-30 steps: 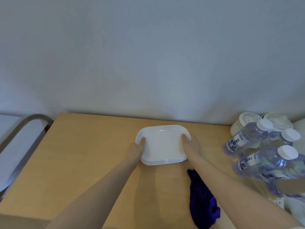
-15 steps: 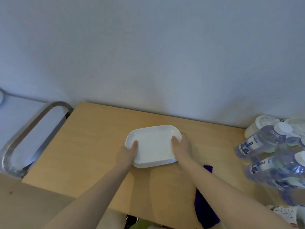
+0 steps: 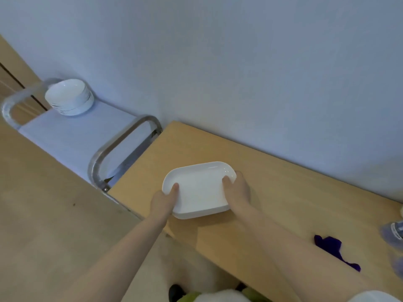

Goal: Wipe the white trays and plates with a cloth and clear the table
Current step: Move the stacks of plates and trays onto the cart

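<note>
A stack of white rectangular trays (image 3: 199, 188) with rounded corners is near the left end of the wooden table (image 3: 283, 186). My left hand (image 3: 164, 200) grips its left edge, thumb on the rim. My right hand (image 3: 236, 190) grips the right edge the same way. I cannot tell whether the stack rests on the table or is lifted off it. A dark purple cloth (image 3: 333, 249) lies crumpled on the table by my right forearm. A pile of white round plates (image 3: 69, 97) stands on a cart to the left.
The cart (image 3: 72, 136) has a pale top and metal tube handles (image 3: 122, 144) and stands against the wall beside the table's left end. Water bottles (image 3: 394, 232) show at the right edge. Wooden floor lies below, with a shoe near the bottom.
The view has swung left and tilted, bringing the cart and the plate pile into sight. Both hands keep their grip on the tray stack, which now sits closer to the table's left end.
</note>
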`<state>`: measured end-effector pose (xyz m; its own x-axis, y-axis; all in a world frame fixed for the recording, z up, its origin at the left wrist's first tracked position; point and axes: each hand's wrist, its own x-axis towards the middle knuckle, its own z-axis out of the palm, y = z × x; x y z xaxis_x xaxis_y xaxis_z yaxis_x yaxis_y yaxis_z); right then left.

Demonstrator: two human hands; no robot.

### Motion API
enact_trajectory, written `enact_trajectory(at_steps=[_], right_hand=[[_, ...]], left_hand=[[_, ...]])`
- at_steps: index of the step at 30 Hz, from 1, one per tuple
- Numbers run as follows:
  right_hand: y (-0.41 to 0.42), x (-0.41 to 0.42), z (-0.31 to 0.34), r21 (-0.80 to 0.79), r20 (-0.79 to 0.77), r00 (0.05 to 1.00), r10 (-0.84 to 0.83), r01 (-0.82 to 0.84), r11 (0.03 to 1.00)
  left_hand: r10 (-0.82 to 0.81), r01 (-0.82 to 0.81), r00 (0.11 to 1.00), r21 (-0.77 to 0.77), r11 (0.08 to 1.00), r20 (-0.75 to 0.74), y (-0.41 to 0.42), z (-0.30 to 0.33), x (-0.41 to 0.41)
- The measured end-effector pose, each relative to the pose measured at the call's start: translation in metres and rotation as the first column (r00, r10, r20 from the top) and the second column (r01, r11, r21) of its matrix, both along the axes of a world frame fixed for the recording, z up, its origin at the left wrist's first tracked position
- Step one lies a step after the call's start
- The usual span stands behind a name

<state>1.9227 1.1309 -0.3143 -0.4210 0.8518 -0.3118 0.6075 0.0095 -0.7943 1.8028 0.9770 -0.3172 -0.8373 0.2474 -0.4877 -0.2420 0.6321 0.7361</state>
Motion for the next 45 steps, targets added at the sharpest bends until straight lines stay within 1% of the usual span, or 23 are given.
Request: enact_trajectory(at_steps=[5, 12, 18, 24, 27, 31, 35, 40, 45], right_hand=[[-0.049, -0.059, 0.008, 0.032, -0.019, 0.996, 0.088, -0.088, 0.996], [-0.13, -0.144, 0.02, 0.075, -0.065, 0.968, 0.241, -0.236, 0.969], [-0.195, -0.207, 0.026, 0.098, -0.085, 0.911, 0.402, -0.394, 0.914], [-0.247, -0.264, 0.021, 0.139, -0.089, 0.834, 0.545, -0.531, 0.836], [-0.266, -0.293, 0.019, 0.15, -0.084, 0.79, 0.607, -0.593, 0.791], [-0.285, -0.336, 0.015, 0.142, -0.106, 0.728, 0.677, -0.663, 0.735], [-0.293, -0.384, 0.016, 0.144, -0.113, 0.682, 0.723, -0.709, 0.691], [-0.296, -0.434, 0.025, 0.116, -0.114, 0.656, 0.746, -0.737, 0.666], [-0.299, -0.47, 0.028, 0.085, -0.104, 0.659, 0.745, -0.74, 0.667]], left_hand=[[0.081, -0.081, 0.996, 0.014, 0.997, -0.032, -0.059, 0.014, -0.044], [0.221, -0.211, 0.972, 0.124, 0.97, -0.077, -0.152, 0.028, -0.108], [0.372, -0.361, 0.926, 0.146, 0.921, -0.059, -0.225, 0.033, -0.152], [0.524, -0.509, 0.85, 0.163, 0.845, -0.061, -0.284, 0.032, -0.182], [0.599, -0.584, 0.799, 0.169, 0.794, -0.056, -0.306, 0.03, -0.195], [0.659, -0.653, 0.75, 0.09, 0.752, -0.061, -0.327, 0.029, -0.221], [0.699, -0.697, 0.713, 0.058, 0.715, -0.05, -0.338, 0.029, -0.258], [0.739, -0.738, 0.673, 0.043, 0.674, -0.024, -0.342, 0.032, -0.297], [0.737, -0.737, 0.675, 0.02, 0.675, -0.025, -0.346, 0.029, -0.335]])
